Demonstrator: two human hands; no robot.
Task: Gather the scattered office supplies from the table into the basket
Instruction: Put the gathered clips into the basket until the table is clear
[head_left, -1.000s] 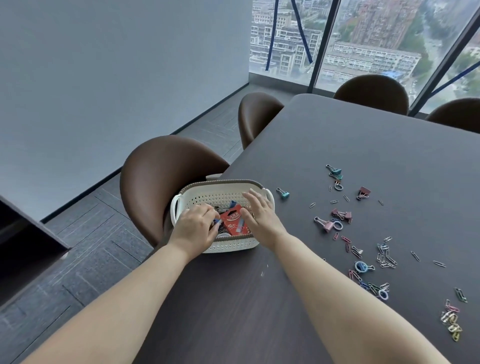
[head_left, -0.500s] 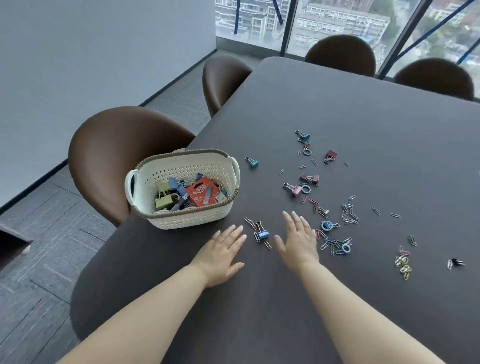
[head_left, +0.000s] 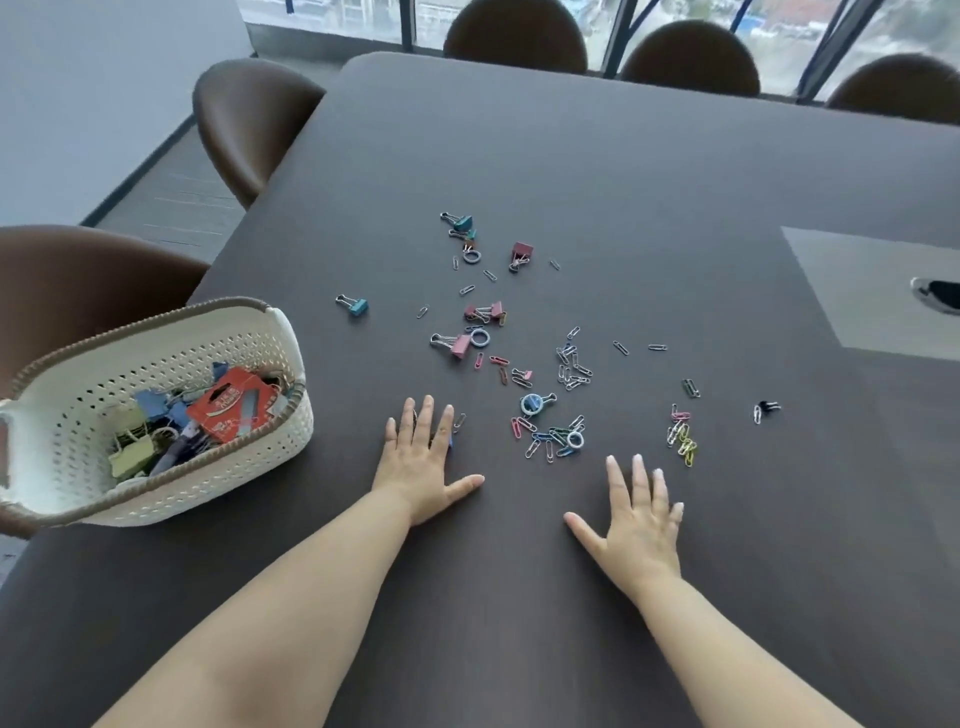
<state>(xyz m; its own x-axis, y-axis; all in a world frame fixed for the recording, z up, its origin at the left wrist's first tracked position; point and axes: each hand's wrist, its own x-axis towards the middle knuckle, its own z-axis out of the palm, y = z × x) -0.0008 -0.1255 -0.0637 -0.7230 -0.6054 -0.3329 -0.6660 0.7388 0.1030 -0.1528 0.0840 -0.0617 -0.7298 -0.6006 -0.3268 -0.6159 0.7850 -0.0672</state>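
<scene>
A white perforated basket (head_left: 249, 457) with a brown rim stands at the table's left edge, holding binder clips and a red card pack (head_left: 231, 402). Scattered over the dark table lie coloured paper clips (head_left: 553, 439), a pink binder clip (head_left: 457, 344), a teal binder clip (head_left: 356, 305) and a yellow clip chain (head_left: 684, 441). My left hand (head_left: 423, 460) lies flat, fingers spread, over a small blue clip and a paper clip just right of the basket. My right hand (head_left: 636, 517) lies flat and spread on bare table below the clips, holding nothing.
Brown chairs (head_left: 249, 119) stand along the left and far sides. A grey panel with a cable hole (head_left: 878, 296) is set into the table at the right. A small black clip (head_left: 768, 406) lies apart at the right.
Both hands left the basket and came down flat on the table. The view swung right, so the basket now sits at the far left. My hands have spread further apart.
</scene>
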